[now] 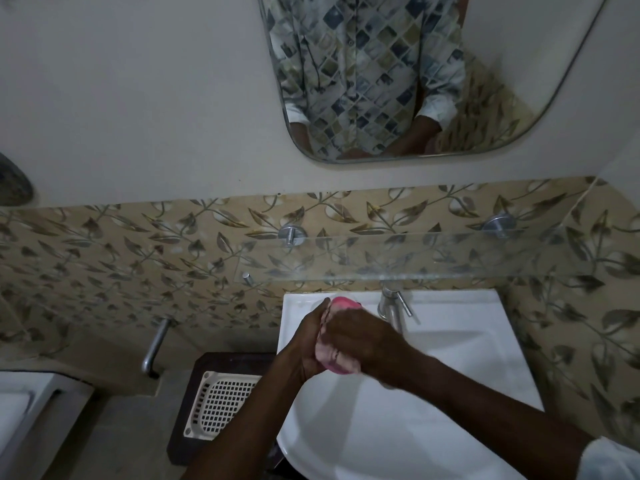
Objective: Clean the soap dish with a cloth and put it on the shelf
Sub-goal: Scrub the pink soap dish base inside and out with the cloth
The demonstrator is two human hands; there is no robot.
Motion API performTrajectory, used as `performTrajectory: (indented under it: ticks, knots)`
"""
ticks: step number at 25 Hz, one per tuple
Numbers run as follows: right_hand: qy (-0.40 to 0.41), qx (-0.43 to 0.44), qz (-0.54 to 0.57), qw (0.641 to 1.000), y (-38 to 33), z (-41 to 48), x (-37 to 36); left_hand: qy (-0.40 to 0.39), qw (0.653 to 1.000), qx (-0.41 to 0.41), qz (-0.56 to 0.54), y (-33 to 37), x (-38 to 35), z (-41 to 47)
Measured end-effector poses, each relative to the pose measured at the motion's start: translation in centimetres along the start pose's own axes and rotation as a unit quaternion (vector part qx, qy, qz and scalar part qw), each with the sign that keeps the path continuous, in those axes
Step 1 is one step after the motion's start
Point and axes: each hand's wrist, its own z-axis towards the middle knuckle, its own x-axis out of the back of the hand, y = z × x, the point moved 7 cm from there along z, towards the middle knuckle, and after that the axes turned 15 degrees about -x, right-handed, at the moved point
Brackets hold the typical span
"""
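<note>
A pink soap dish [343,302] is held above the white sink [467,344], mostly hidden between my two hands. My left hand [306,344] grips the dish from the left side, thumb up along its edge. My right hand [360,336] lies over the dish and presses a pale pink cloth [332,358] against it; the cloth bunches out below the fingers. A glass shelf [433,254] on two metal brackets runs along the tiled wall just above the sink, and nothing stands on it.
A chrome tap [389,306] stands at the sink's back, just right of my hands. A white perforated basket [221,403] rests on a dark stand left of the sink. A mirror [398,81] hangs above the shelf. A metal pipe [154,344] sticks out at left.
</note>
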Motion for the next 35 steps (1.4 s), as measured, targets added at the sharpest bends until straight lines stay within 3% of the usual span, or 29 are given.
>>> performTrajectory:
  ticks: [2,5,9,12,14,16,18,19,20,21,22,24,27,29,32,35]
  knots:
    - [-0.008,0.026,0.004,1.0,0.1,-0.1,0.6,0.014,0.999,-0.018,0.022,0.0,0.0,-0.1]
    - [0.019,-0.134,-0.059,0.989,1.7,1.5,1.4,0.061,0.989,-0.11,0.073,0.8,0.4,0.3]
    - [-0.025,-0.418,-0.078,0.905,3.0,1.9,0.3,0.114,0.945,-0.225,0.209,1.6,0.1,0.4]
    - [-0.078,-0.519,-0.023,0.851,5.5,1.5,0.1,0.132,0.892,-0.286,0.324,1.5,0.0,0.0]
    - [-0.087,-0.588,0.056,0.803,6.6,0.6,-0.4,0.113,0.853,-0.331,0.388,1.5,-0.3,-0.4]
    - [-0.123,-0.648,0.176,0.731,6.6,-1.5,-2.0,0.127,0.835,-0.32,0.429,1.3,0.1,-0.6]
    - [-0.152,-0.701,0.343,0.606,6.3,-4.5,-3.6,0.123,0.824,-0.302,0.464,1.3,1.2,-0.5]
    - [-0.155,-0.711,0.393,0.563,6.4,-5.5,-3.6,0.125,0.862,-0.259,0.418,1.0,1.7,0.0]
    - [-0.139,-0.708,0.411,0.558,6.8,-5.8,-3.0,0.129,0.897,-0.222,0.359,1.0,1.8,0.1]
    - [-0.098,-0.695,0.374,0.607,7.8,-5.7,-1.9,0.139,0.926,-0.196,0.29,1.2,2.3,0.2]
    - [-0.051,-0.669,0.294,0.68,8.6,-5.3,-0.3,0.145,0.955,-0.157,0.208,1.0,2.4,0.4]
    - [0.013,-0.549,0.181,0.816,7.0,-2.8,1.9,0.118,0.978,-0.074,0.157,0.1,1.2,0.4]
    - [-0.07,-0.331,0.134,0.931,2.3,-1.1,0.4,0.095,0.99,-0.047,0.093,-1.0,0.7,0.3]
    - [-0.09,-0.24,0.083,0.963,1.0,-1.7,0.0,0.099,0.992,-0.018,0.072,-1.1,0.4,-0.2]
    - [-0.049,-0.283,0.073,0.955,1.3,-2.1,0.2,0.153,0.985,-0.072,0.04,0.1,0.7,0.2]
    - [-0.034,-0.228,0.078,0.97,1.2,-2.3,-0.2,0.193,0.975,-0.097,0.046,0.7,1.0,0.3]
